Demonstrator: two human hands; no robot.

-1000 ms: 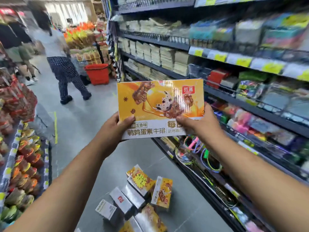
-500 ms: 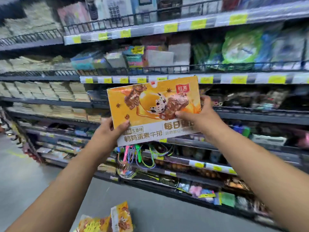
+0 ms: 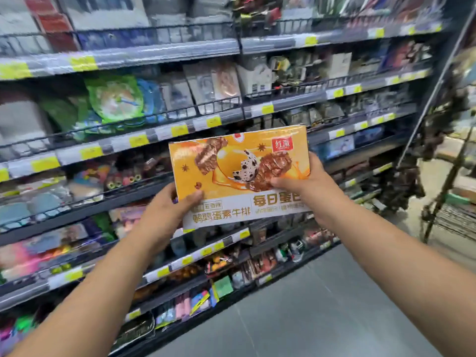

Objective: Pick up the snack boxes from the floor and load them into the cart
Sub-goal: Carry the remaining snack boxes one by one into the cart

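1. Vs. half a second ago: view has swung right along the shelving [image 3: 154, 134]; the boxes that lay at the bottom edge are gone from view; more bare grey floor [image 3: 322, 305] shows at lower right; the shelf end and a dark wire frame [image 3: 456, 222] have come in at the right edge.
2. Snack box [image 3: 239, 176] stays up in the air in front of the shelves, printed face to the camera, right end a bit higher; same two-handed hold as before.
3. Left hand [image 3: 164, 217] grips the lower left corner, thumb curled onto the front; right hand [image 3: 306, 186] grips the right end, thumb across the front.
4. Hidden: the fingers of both hands are behind the box; the right hand covers the end of the lower print; both forearms run off the bottom edge.
5. Hard to make out: shelf goods and yellow price tags are motion-blurred, none readable; dark goods [image 3: 401, 176] hang at the shelf end, kind unclear; the wire frame is cut off, cannot tell what it is.
6. Count: one snack box; two hands; shelf tiers too blurred to count.
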